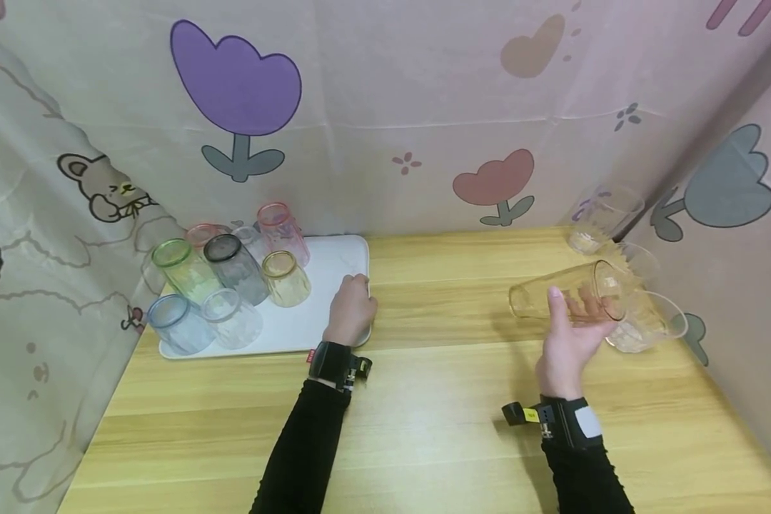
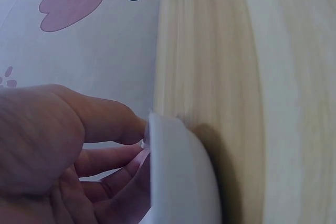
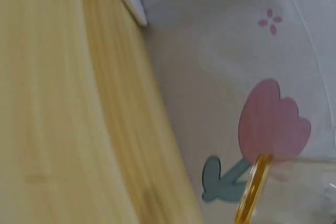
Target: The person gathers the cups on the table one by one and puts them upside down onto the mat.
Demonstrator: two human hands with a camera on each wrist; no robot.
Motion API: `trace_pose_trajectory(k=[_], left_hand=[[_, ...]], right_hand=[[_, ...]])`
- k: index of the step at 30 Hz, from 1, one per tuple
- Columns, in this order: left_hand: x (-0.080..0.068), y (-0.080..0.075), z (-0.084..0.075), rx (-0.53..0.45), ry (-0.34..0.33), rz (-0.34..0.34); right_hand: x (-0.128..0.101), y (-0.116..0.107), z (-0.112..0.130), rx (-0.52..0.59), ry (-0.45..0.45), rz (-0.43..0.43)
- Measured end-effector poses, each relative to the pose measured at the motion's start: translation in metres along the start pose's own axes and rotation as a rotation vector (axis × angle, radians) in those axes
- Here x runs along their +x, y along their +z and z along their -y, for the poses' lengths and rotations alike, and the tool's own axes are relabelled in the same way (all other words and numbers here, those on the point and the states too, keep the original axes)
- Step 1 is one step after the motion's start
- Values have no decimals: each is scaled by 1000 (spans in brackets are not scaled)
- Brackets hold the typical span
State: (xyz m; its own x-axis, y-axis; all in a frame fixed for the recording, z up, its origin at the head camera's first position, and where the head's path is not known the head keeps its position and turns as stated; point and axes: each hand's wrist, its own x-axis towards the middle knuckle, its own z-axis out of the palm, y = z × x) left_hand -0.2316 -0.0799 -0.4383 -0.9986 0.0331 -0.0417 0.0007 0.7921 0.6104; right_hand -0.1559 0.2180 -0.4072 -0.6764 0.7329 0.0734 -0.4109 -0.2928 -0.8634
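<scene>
My right hand (image 1: 572, 350) holds an amber-tinted drinking glass (image 1: 540, 296) on its side above the table's right part, the thumb in front and the fingers seen through it. One amber end of this glass (image 3: 254, 190) shows in the right wrist view. My left hand (image 1: 350, 310) is at the right rim of a white tray (image 1: 334, 257). Its thumb and curled fingertips meet the tray edge (image 2: 181, 177) in the left wrist view. On the tray stand several glasses, among them green (image 1: 189, 275), grey (image 1: 240, 275), yellow (image 1: 287, 282), blue (image 1: 180, 328) and pink (image 1: 285, 235) ones.
Clear glasses stand at the table's right side: a tall one (image 1: 600, 221) in the back corner and a wide-rimmed one (image 1: 642, 332) just behind my right hand. Patterned curtains (image 1: 392, 93) border the wooden table (image 1: 437, 428) at the back and sides.
</scene>
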Motion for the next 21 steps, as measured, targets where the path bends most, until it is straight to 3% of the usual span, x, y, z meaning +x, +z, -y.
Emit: trace_pose_trajectory(k=[12,21], left_hand=[[2,0,0,18,-9,-10],[-3,-1,-4,-4,-7,2]], right_hand=[[-15,55,-14,107,166,260],[-37,89,-35,55,277,413]])
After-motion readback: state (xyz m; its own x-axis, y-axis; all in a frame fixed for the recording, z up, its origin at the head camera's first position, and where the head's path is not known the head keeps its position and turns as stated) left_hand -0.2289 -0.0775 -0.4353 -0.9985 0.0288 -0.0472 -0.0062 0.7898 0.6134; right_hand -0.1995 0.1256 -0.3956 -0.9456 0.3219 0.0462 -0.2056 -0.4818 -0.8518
